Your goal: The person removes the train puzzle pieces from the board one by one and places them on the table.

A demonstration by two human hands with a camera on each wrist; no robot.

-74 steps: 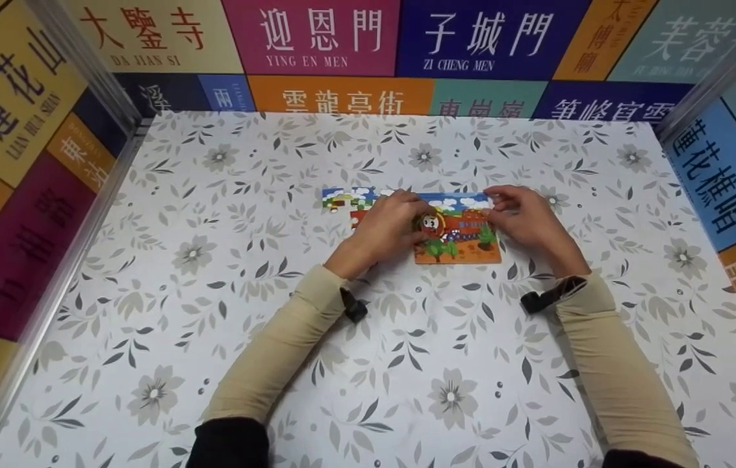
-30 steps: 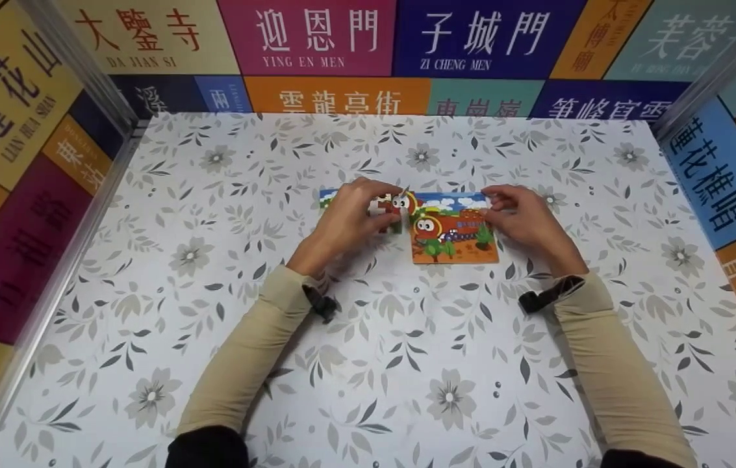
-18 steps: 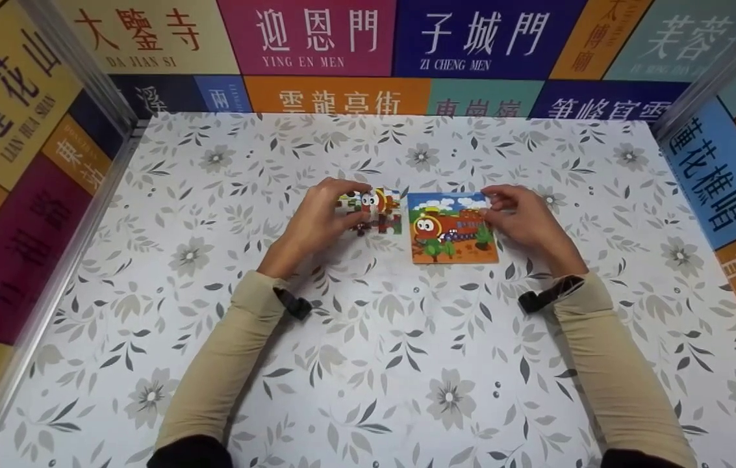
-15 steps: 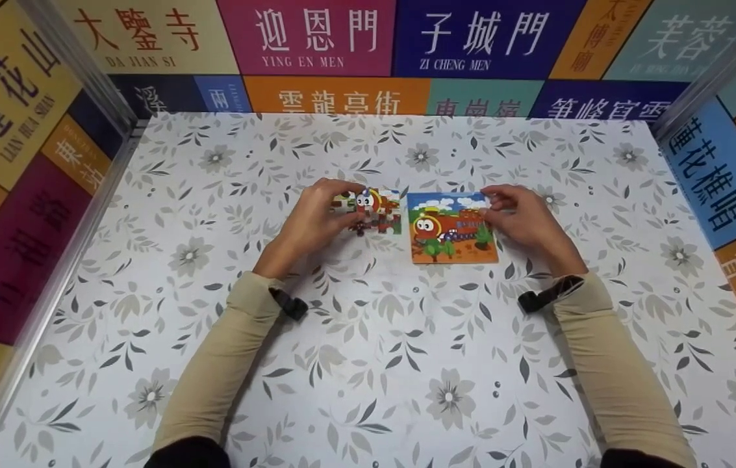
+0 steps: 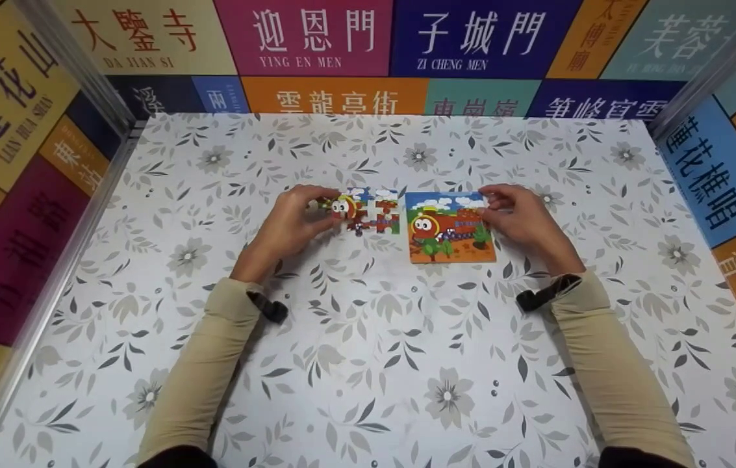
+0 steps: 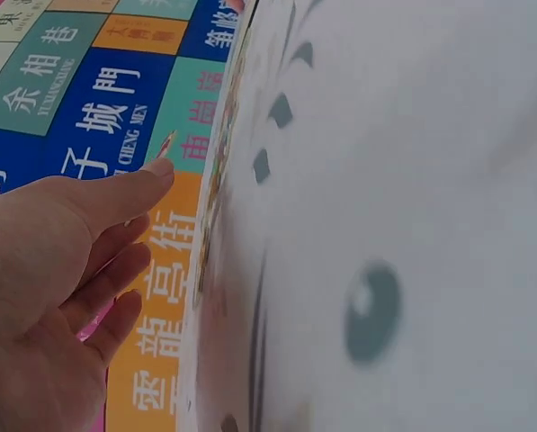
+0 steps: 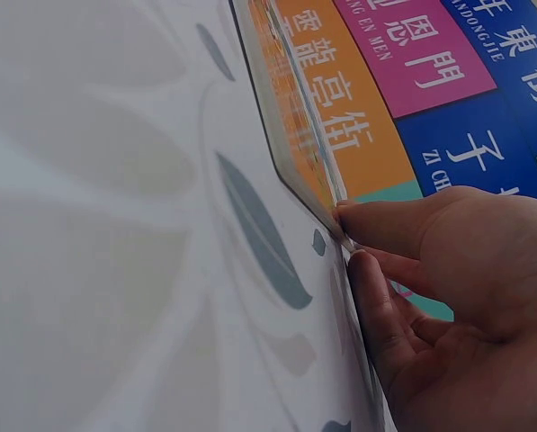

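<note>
My left hand (image 5: 286, 218) pinches a jigsaw piece (image 5: 343, 208) with a big-eyed train face between thumb and fingers, raised above other pieces. In the left wrist view the piece (image 6: 167, 142) appears as a thin edge at the thumb tip. Several jigsaw pieces (image 5: 387, 224) with sky, cloud and red train parts lie just right of it, partly covered by the held piece and the hand. My right hand (image 5: 523, 218) holds the right edge of a square train picture board (image 5: 452, 250). Thumb and fingertips meet at the board's corner (image 7: 317, 193) in the right wrist view.
A white tabletop (image 5: 342, 364) with a grey flower and leaf print lies under everything. Colourful panels with large characters (image 5: 316, 39) stand along the back and both sides. Metal rails (image 5: 75, 227) edge the table. Each wrist carries a black camera strap (image 5: 270, 309).
My left hand has moved left from over the board's left edge, carrying the train-face piece and uncovering the board and the pieces beside it. The right hand keeps its place at the board's edge.
</note>
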